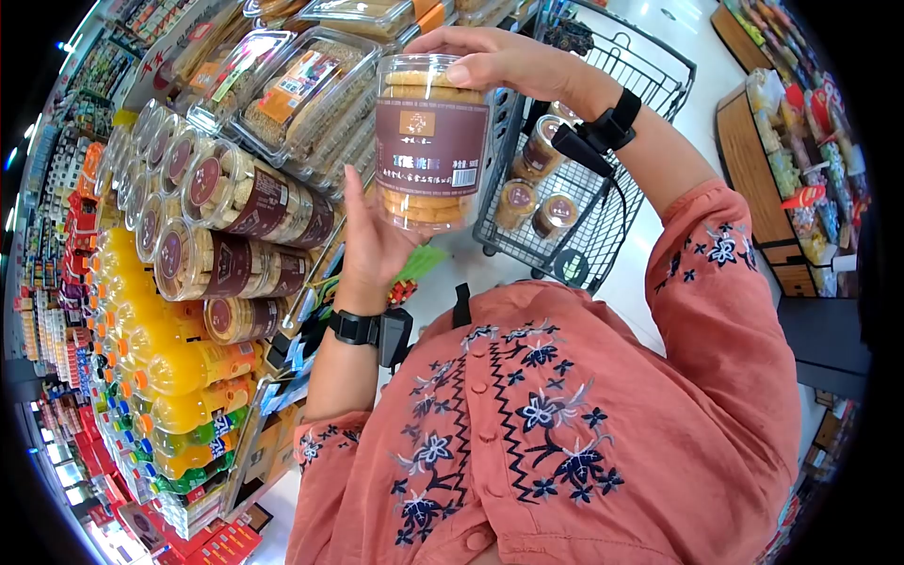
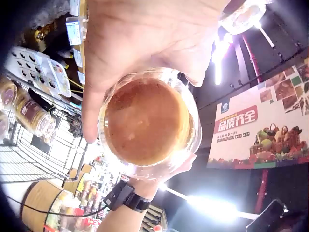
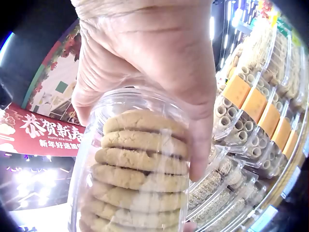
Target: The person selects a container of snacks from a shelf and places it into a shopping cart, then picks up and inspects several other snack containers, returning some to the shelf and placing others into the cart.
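Observation:
A clear plastic jar of round cookies (image 1: 428,141) with a brown label is held upright in front of the chest. My right hand (image 1: 518,66) grips it from above around the lid end, thumb on the near side. From below, my left hand (image 1: 372,231) holds the base, its thumb up along the left side. The left wrist view looks at the jar's round bottom (image 2: 140,121) between thumb and fingers. Stacked cookies (image 3: 140,159) show through the wall in the right wrist view. Similar jars (image 1: 231,268) lie stacked on the display at left.
A wire shopping cart (image 1: 589,268) stands at the right, with several jars (image 1: 539,151) inside. Clear boxes of snacks (image 1: 306,94) are piled behind the stacked jars. Orange drink bottles (image 1: 179,363) stand nearer on the left. Wooden display bins (image 1: 753,202) line the far right.

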